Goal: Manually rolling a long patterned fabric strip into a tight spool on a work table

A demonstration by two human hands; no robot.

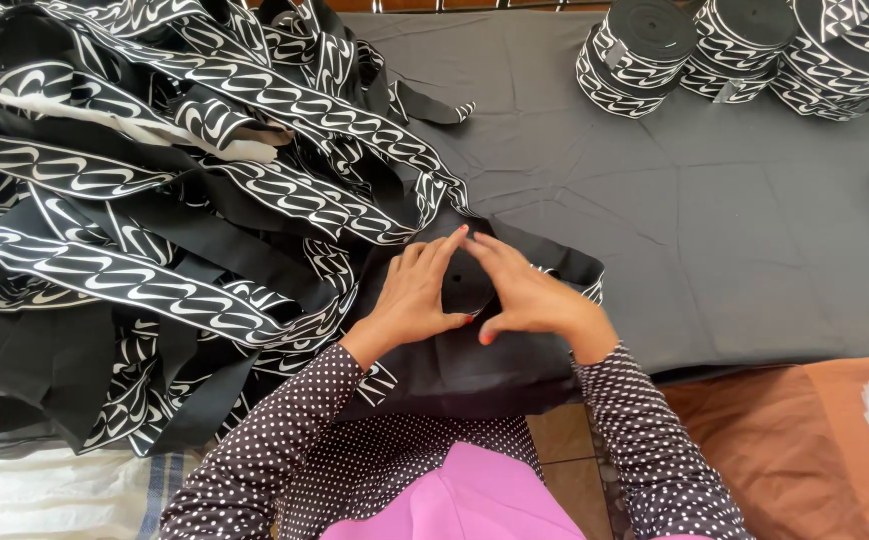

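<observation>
1. Centrally, a folded piece of black fabric [455, 365] lies at the near edge of a dark grey cloth-covered table [715, 200], right in front of the person

2. Both hands press flat on it: the left hand [417, 295] and the right hand [525, 292] are open, fingers spread, fingertips touching to form a triangle; neither grips anything

3. Judging by this, the step is smoothing or flattening the piece; a next move would call for a pinch grip on an edge, which neither hand has

4. Just left, a large tangled heap of black bands with white wave pattern [155, 220] touches the piece

5. At the far right corner stand rolls of the same patterned band [735, 45], round and tightly wound, well apart from the hands

6. No readable labels or signs can be made out; a small pale tag on one roll is too small to tell
</observation>
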